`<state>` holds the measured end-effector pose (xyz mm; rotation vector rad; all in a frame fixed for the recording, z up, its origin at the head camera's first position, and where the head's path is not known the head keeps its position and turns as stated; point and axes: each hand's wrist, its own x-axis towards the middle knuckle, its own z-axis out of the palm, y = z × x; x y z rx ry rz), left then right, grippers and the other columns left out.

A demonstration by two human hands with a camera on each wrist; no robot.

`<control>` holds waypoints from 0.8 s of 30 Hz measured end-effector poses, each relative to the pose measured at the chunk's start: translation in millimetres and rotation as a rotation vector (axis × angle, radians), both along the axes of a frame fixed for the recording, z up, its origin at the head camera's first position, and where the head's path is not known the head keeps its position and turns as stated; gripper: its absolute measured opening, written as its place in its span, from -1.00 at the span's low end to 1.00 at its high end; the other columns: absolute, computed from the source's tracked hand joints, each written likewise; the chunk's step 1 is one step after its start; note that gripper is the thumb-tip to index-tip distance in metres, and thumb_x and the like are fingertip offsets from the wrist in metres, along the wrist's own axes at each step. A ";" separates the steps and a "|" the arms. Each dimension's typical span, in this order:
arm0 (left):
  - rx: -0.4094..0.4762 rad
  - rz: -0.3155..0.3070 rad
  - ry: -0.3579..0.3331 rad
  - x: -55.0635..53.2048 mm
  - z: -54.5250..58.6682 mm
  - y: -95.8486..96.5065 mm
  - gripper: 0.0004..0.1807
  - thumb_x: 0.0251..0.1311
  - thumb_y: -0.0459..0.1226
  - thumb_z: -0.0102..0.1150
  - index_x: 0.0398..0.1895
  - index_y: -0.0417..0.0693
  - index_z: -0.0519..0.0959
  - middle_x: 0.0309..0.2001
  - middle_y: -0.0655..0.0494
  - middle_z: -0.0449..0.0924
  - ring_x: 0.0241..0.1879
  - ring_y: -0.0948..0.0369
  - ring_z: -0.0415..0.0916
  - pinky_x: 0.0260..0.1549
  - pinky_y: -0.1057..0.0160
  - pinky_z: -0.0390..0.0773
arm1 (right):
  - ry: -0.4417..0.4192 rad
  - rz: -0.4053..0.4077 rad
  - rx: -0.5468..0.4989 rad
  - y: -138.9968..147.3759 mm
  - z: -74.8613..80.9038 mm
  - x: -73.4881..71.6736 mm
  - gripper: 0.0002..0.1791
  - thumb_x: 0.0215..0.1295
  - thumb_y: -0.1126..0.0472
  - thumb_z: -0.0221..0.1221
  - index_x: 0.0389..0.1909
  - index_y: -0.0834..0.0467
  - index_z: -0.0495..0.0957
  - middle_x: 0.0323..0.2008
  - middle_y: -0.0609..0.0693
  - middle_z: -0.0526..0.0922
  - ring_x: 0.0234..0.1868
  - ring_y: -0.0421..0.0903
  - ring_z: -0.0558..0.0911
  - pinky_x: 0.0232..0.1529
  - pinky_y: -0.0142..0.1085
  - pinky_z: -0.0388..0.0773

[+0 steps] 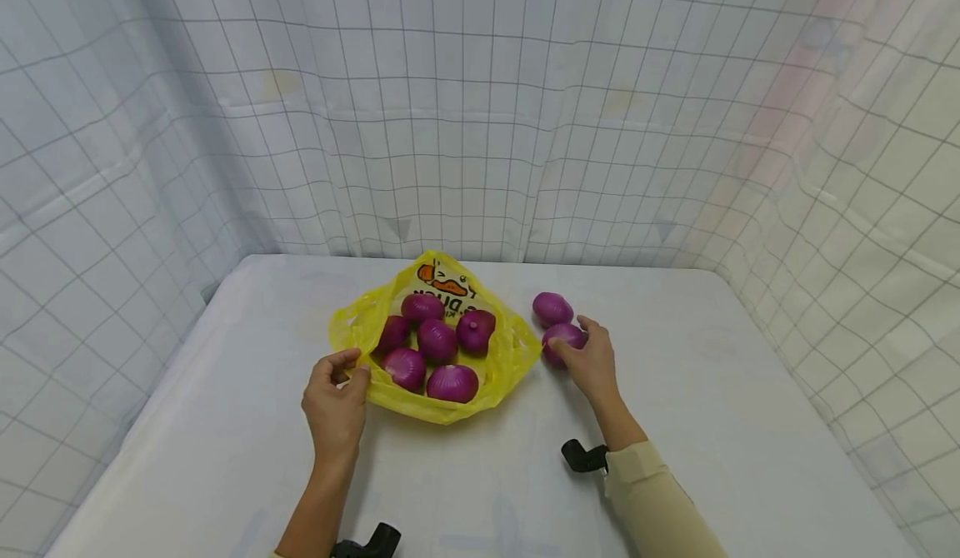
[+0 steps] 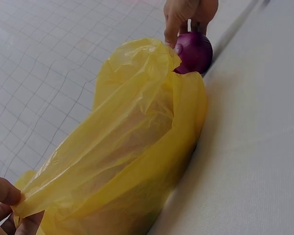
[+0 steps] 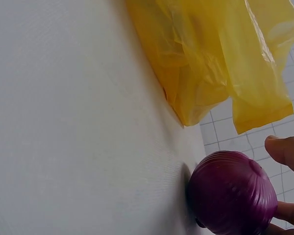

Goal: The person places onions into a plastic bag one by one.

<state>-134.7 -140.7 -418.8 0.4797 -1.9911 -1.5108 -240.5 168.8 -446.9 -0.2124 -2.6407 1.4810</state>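
A yellow plastic bag lies spread wide at the middle of the table, with several red onions inside. My left hand pinches the bag's left edge between thumb and fingers, which the left wrist view shows pulled taut. Just right of the bag, my right hand holds a red onion with thumb and fingers on either side of it. Another red onion rests on the table directly behind that one. In the left wrist view the bag's side hides the onions within.
The white table reaches back to a hanging white grid-patterned curtain, which also encloses both sides. Black camera mounts sit at both wrists. A printed duck picture shows on the bag's inner back.
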 end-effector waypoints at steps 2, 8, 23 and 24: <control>-0.001 0.001 0.000 0.1 0.0 0.0 -0.76 0.11 -0.41 0.16 -0.12 -0.23 0.57 -0.17 -0.02 0.56 -0.33 0.31 0.31 -0.55 0.64 0.35 | 0.002 0.001 0.004 0.0 -1.8 -1.2 -0.19 0.10 0.03 0.27 0.33 0.23 0.21 0.26 0.23 0.31 0.22 0.15 0.37 0.28 0.01 0.35; -0.002 0.002 0.005 0.3 -0.4 0.0 -0.77 0.11 -0.41 0.16 -0.13 -0.24 0.57 -0.17 -0.03 0.56 -0.34 0.32 0.32 -0.54 0.65 0.35 | -0.007 0.001 0.027 0.0 -6.8 -3.8 -0.19 0.11 0.02 0.25 0.34 0.24 0.20 0.26 0.26 0.30 0.23 0.17 0.37 0.27 0.03 0.35; -0.004 0.001 0.007 1.3 -0.4 0.3 -0.77 0.11 -0.41 0.16 -0.13 -0.24 0.57 -0.18 -0.05 0.56 -0.33 0.32 0.32 -0.54 0.64 0.35 | -0.036 -0.002 0.037 -1.9 -10.5 -2.9 -0.20 0.14 0.04 0.23 0.35 0.24 0.16 0.27 0.27 0.29 0.25 0.18 0.35 0.29 0.05 0.32; -0.004 0.001 0.007 1.4 -0.4 0.3 -0.77 0.11 -0.41 0.16 -0.13 -0.24 0.57 -0.18 -0.05 0.56 -0.33 0.32 0.32 -0.55 0.64 0.35 | -0.038 -0.001 0.040 -1.9 -10.8 -3.1 -0.20 0.14 0.04 0.23 0.35 0.24 0.15 0.27 0.27 0.29 0.25 0.18 0.35 0.29 0.05 0.32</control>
